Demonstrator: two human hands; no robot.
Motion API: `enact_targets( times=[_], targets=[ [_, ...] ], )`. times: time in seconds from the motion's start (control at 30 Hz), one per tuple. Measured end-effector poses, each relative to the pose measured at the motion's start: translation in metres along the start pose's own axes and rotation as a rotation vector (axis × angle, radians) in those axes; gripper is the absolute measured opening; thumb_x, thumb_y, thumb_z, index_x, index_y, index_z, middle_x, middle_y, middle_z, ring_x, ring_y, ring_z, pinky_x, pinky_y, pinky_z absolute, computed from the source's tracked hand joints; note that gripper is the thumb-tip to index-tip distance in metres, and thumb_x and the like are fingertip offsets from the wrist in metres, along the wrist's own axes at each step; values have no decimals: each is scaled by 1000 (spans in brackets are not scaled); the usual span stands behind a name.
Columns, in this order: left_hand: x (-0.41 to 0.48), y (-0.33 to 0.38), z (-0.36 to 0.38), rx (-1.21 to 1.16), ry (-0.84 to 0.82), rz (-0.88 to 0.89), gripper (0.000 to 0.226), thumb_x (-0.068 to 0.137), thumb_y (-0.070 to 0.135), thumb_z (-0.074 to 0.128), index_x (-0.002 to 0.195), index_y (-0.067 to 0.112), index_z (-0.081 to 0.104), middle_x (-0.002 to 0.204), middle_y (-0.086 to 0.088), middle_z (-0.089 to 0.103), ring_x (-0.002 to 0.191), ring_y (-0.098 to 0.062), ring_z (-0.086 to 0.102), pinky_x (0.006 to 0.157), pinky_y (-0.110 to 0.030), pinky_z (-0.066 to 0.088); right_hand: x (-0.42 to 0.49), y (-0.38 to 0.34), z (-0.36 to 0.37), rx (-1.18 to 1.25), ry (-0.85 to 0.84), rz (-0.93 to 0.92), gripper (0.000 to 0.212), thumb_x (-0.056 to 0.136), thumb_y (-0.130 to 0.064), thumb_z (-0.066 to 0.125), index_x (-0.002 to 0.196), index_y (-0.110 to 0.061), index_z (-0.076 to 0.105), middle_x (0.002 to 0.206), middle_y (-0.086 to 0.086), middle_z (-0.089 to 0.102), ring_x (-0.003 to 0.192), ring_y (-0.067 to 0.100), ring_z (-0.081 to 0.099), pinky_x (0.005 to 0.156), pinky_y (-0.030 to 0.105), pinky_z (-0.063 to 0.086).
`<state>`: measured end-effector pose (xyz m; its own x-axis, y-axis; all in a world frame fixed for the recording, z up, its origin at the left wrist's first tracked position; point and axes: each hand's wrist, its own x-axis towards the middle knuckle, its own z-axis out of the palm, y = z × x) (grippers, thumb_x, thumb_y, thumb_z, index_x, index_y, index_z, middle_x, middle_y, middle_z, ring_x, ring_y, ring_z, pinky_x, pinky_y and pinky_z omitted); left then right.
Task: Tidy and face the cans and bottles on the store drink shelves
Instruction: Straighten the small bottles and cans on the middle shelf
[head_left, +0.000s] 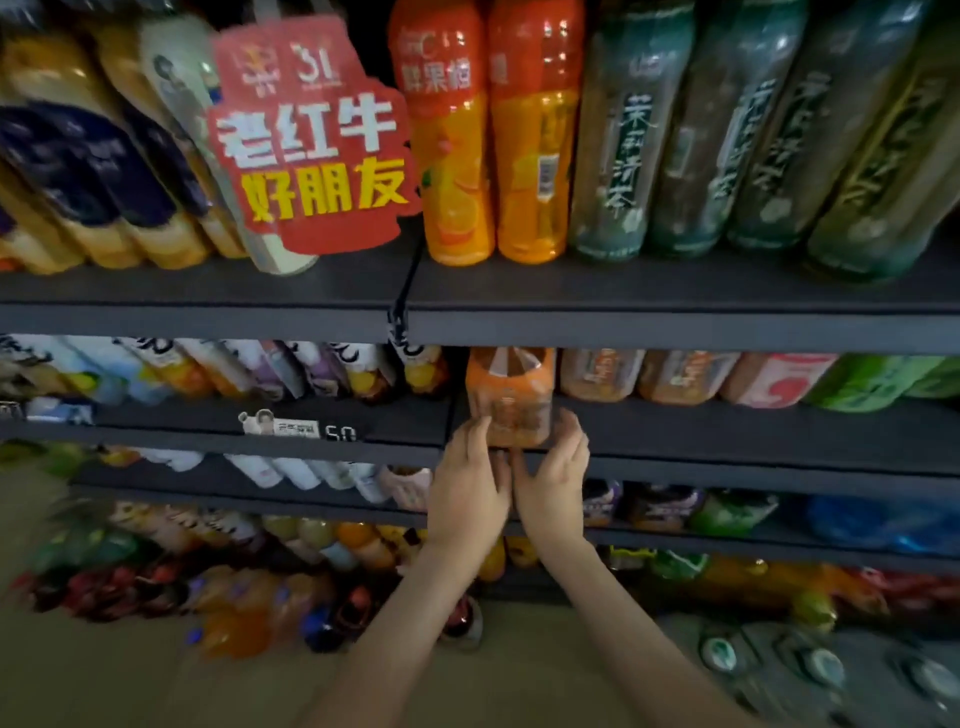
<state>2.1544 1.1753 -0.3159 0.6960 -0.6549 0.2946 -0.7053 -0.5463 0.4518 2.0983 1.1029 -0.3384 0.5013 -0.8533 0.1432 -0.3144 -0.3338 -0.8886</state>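
An orange drink bottle (511, 395) stands at the front edge of the second shelf (727, 457), forward of its row. My left hand (467, 488) touches its lower left side with fairly straight fingers. My right hand (553, 480) cups its lower right side, with the fingers up along the bottle and the thumb below its base. Neither hand wraps round it. More orange and pink bottles (685, 376) stand further back to its right.
The top shelf (675, 301) carries two orange juice bottles (493, 135), green tea bottles (727, 130) and a red promo sign (311, 140). Fruit-label bottles (218, 366) fill the second shelf's left side. Lower shelves hold several mixed bottles, and caps (719, 652) show at the bottom right.
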Motion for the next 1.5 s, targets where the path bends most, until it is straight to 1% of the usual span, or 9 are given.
enact_targets(
  times=[0.13, 0.3, 0.4, 0.57, 0.77, 1.07, 1.23, 1.37, 1.5],
  targets=[
    [-14, 33, 33, -63, 1, 90, 41, 87, 16, 63, 125, 7, 51, 117, -10, 59, 102, -27, 62, 73, -32, 54, 6, 33, -38, -74, 174, -15, 67, 91, -14, 61, 145, -7, 22, 142, 11, 31, 132, 22, 32, 89, 14, 32],
    [-6, 89, 96, -69, 72, 230, 48, 85, 19, 65, 128, 5, 50, 133, -13, 52, 120, -28, 52, 95, -37, 49, 48, 101, -101, -158, 474, 52, 76, 87, -19, 66, 145, -1, 20, 142, 18, 30, 130, 29, 29, 101, 39, 37],
    [15, 116, 138, -39, 151, 305, 59, 84, 22, 64, 138, 7, 43, 143, -19, 39, 131, -32, 37, 105, -47, 40, 82, 140, -136, -144, 556, 45, 82, 85, -21, 69, 146, 0, 18, 144, 20, 28, 133, 32, 23, 108, 39, 26],
    [64, 153, 192, 96, 298, 375, 89, 77, 32, 71, 150, 16, 22, 153, -23, 14, 139, -42, 18, 111, -59, 14, 133, 165, -161, -182, 661, -155, 95, 75, -30, 76, 144, 4, 20, 140, 26, 34, 127, 39, 31, 106, 47, 30],
    [103, 176, 213, 228, 510, 457, 87, 77, 24, 70, 149, 21, 20, 152, -19, 15, 138, -43, 17, 105, -65, 11, 175, 159, -169, -277, 803, -341, 106, 70, -52, 72, 146, -1, 19, 143, 22, 37, 127, 35, 36, 105, 45, 32],
    [110, 189, 228, 249, 532, 505, 90, 73, 42, 63, 150, 21, 20, 156, -7, 20, 146, -29, -7, 111, -57, -7, 192, 151, -179, -439, 769, -371, 81, 89, -46, 54, 149, -6, 17, 143, 19, 35, 127, 31, 26, 105, 51, 27],
    [104, 193, 223, 246, 518, 497, 83, 76, 42, 53, 149, 16, 22, 152, -3, 33, 145, -31, 7, 111, -58, -5, 186, 146, -179, -374, 801, -351, 80, 85, -50, 54, 142, -5, 20, 137, 14, 29, 123, 33, 27, 102, 49, 27],
    [98, 195, 228, 161, 498, 509, 99, 73, 33, 74, 150, 16, 15, 150, -2, 35, 145, -29, 8, 111, -56, -5, 180, 146, -180, -338, 834, -380, 81, 84, -49, 61, 141, -3, 25, 134, 17, 34, 121, 34, 33, 101, 47, 30],
    [89, 200, 223, -3, 437, 508, 75, 84, 36, 49, 149, 17, 18, 152, -2, 31, 145, -25, 7, 113, -49, -2, 175, 147, -182, -220, 806, -395, 80, 84, -48, 61, 141, -5, 24, 137, 15, 30, 126, 33, 31, 104, 51, 36]
  ],
)
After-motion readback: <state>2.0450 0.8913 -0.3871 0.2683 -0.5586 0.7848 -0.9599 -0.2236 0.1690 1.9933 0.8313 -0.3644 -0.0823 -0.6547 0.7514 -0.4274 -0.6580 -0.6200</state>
